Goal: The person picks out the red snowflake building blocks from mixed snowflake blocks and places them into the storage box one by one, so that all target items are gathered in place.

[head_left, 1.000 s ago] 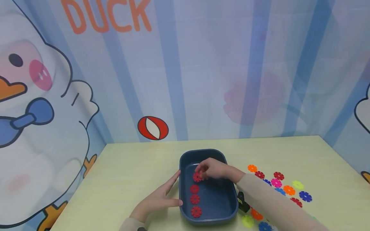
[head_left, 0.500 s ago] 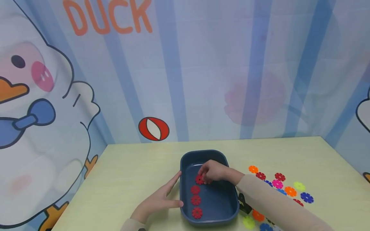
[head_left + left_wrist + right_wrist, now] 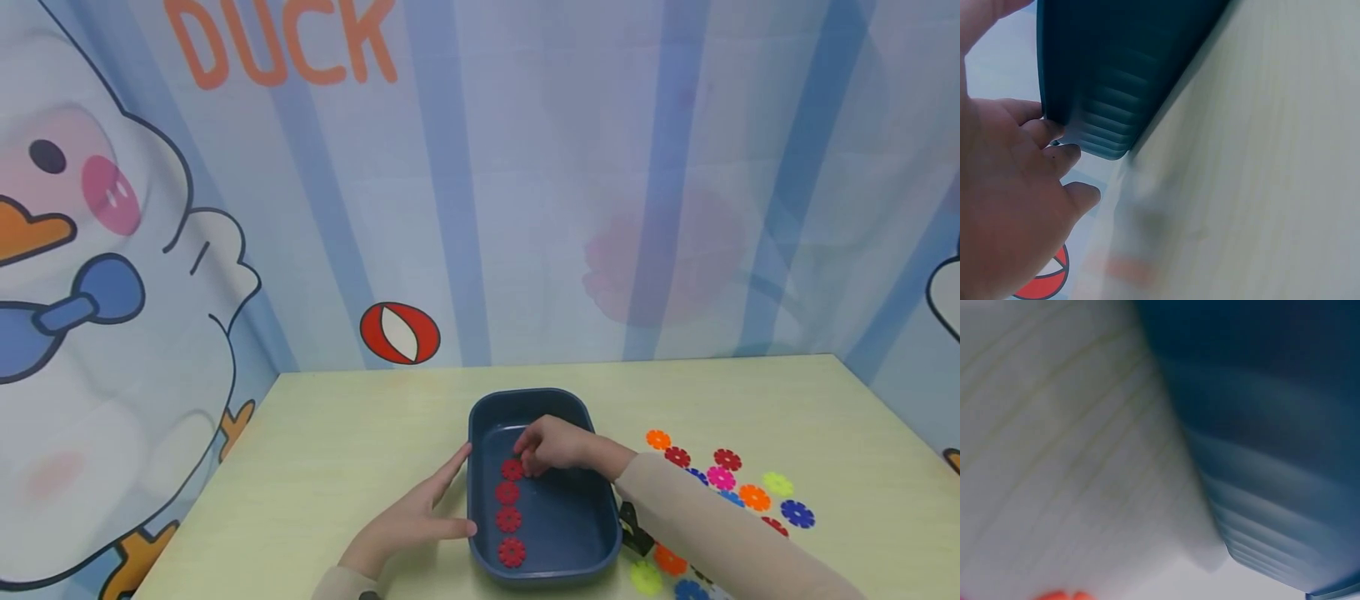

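A dark blue tray (image 3: 600, 525) sits on the pale table. Inside it, red toothed discs lie in a column along its left side. My right hand (image 3: 551, 446) reaches into the tray and pinches the farthest red disc (image 3: 512, 469) at its right edge, low against the tray floor. The other red discs (image 3: 508, 519) lie nearer me in the same line. My left hand (image 3: 420, 517) rests flat on the table with straight fingers against the tray's left outer wall (image 3: 1116, 75). The right wrist view shows only the tray's ribbed wall (image 3: 1272, 456) and blurred table.
Several loose discs lie on the table right of the tray: orange (image 3: 657, 439), red (image 3: 726, 459), pink (image 3: 721, 478), blue (image 3: 797, 513), yellow-green (image 3: 645, 575). A cartoon-printed backdrop (image 3: 480, 208) walls the table's far and side edges.
My right hand has lowered the red disc from just above the tray floor down into line with the column of discs. The left hand has stayed put.
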Motion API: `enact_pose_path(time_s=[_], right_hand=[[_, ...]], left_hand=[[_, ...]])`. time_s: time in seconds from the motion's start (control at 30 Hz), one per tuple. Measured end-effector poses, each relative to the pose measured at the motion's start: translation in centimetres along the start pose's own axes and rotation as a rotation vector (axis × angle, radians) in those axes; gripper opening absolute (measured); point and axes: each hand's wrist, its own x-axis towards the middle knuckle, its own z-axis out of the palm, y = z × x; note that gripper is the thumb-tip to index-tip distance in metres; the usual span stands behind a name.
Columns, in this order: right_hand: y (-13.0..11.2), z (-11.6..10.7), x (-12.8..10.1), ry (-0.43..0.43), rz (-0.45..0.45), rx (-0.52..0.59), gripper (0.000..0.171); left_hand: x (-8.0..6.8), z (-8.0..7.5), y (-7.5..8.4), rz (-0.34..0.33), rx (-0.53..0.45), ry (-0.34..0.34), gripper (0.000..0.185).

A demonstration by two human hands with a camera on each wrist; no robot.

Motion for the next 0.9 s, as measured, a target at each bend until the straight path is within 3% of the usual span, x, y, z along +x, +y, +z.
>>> enact_pose_path(time_s=[0.2,0.4,0.53,0.9], right_hand=[[-0.1,-0.1,-0.2,-0.012,-0.047,-0.065,0.026],[-0.8,-1.4,-1.3,-0.037,-0.16,-0.024,0.035],[-1.4,-2.7,-2.5,-0.038,-0.214,0.008,0.04],[-1.0,-5.6,-7.2,0.026,-0.255,-0.008,0.038]], left_hand=[[0.0,0.1,0.0,-0.005,-0.002,-0.005,0.094],[-0.1,0.2,0.0,-0.003,-0.013,-0.016,0.093],[-0.1,0.1,0.2,-0.009,-0.006,-0.009,0.093],[-0.1,0.1,0.3,-0.015,-0.017,0.006,0.095]])
